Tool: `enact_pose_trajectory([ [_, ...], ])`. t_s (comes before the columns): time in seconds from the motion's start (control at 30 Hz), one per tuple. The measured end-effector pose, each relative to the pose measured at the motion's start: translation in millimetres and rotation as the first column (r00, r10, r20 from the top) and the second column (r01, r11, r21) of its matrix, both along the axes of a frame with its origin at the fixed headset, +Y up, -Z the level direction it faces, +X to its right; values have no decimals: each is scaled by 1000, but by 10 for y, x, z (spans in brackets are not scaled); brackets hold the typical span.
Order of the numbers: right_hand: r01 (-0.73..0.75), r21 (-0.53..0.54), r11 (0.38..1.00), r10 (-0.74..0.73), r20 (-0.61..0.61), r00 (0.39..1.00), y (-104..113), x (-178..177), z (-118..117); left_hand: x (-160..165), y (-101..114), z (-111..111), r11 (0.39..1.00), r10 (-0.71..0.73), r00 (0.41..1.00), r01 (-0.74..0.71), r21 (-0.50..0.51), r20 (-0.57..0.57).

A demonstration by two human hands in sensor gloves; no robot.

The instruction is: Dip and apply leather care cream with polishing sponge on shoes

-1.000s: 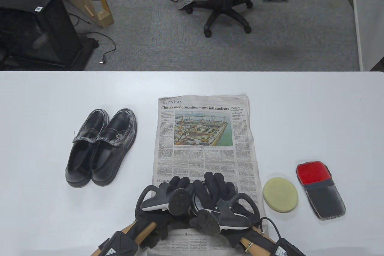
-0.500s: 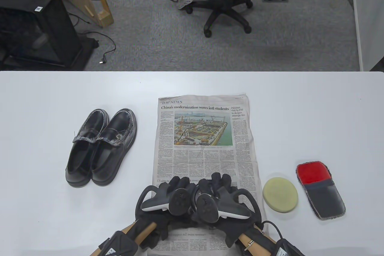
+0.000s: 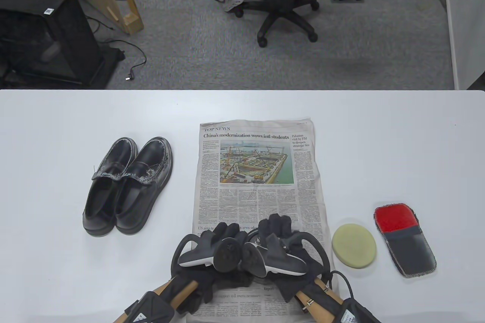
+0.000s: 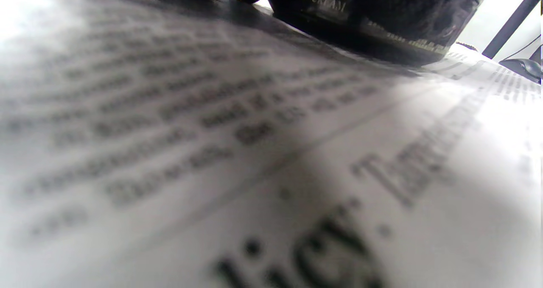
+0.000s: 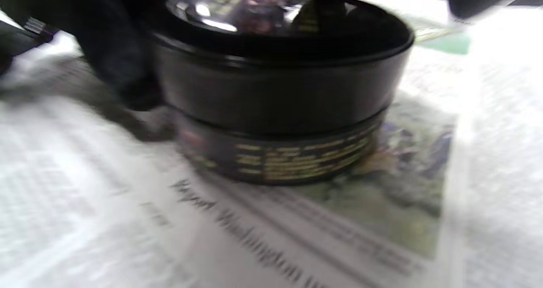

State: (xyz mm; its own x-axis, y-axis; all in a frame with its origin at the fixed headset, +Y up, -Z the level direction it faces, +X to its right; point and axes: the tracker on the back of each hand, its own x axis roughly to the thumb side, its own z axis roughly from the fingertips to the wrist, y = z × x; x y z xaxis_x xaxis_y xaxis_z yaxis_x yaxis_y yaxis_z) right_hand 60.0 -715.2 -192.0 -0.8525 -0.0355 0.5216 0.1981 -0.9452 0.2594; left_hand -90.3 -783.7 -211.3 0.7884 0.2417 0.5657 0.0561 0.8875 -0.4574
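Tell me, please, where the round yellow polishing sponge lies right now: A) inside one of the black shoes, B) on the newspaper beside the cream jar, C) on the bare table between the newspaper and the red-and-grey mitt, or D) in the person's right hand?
C: the polishing sponge rests on the white table, right of the newspaper and left of the mitt, untouched by either hand.

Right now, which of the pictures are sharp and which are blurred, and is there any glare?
Table view: sharp, evenly lit; the newspaper headline is readable. Left wrist view: the newsprint close to the lens is out of focus, the upper left corner is washed out white. Right wrist view: smeared as if by motion, with bright reflections on the lid of the black jar.
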Motion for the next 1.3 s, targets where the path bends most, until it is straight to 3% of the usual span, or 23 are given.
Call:
enact_pose_trajectory([
  [0.07, 62, -76, 995, -63, -7, 998, -10, 56, 1, 1, -1, 1, 1000, -1, 1000, 1, 1, 0],
  [0.1, 41, -46, 998, -41, 12, 999, -35, 56, 2, 2, -1, 2, 1000, -1, 1000, 1, 1, 0],
  [0.2, -59, 208, 976, 43, 83, 996, -82, -19, -3, 8, -4, 8, 1000, -6, 1000, 6, 6, -1],
  [0.3, -160, 334, 929, 113, 154, 982, -133, -72, 6, 8, -4, 5, 1000, -6, 1000, 6, 6, -1],
  [0.4, -171, 230, 958, 123, 211, 970, -68, 6, -58, 4, -5, 4, 1000, -8, 1000, 8, 5, 0],
  [0.47, -34, 166, 986, -5, 231, 973, -13, 121, -53, 4, -6, 3, 1000, -7, 1000, 7, 4, 1],
  [0.6, 52, 78, 996, -56, 47, 997, 14, 202, 20, 4, -6, 2, 1000, -6, 1000, 6, 4, -1],
  [0.67, 151, -112, 982, -150, 11, 989, -53, 199, 3, 8, -8, 5, 1000, -9, 1000, 9, 6, -2],
  [0.83, 5, 64, 998, -8, 43, 999, -95, 96, 23, 20, -15, 11, 1000, -28, 1000, 28, 10, 2],
  [1.0, -70, 257, 964, 46, 100, 994, -146, 4, 101, 24, -12, 7, 1000, -25, 1000, 25, 15, -9],
  [1.13, -92, 173, 981, 78, 88, 993, -86, 25, 74, 21, -12, 3, 1000, -27, 1000, 27, 14, -8],
  [1.3, 74, -31, 997, -74, 18, 997, -84, 186, 3, 20, -12, -1, 1000, -25, 1000, 25, 10, -5],
])
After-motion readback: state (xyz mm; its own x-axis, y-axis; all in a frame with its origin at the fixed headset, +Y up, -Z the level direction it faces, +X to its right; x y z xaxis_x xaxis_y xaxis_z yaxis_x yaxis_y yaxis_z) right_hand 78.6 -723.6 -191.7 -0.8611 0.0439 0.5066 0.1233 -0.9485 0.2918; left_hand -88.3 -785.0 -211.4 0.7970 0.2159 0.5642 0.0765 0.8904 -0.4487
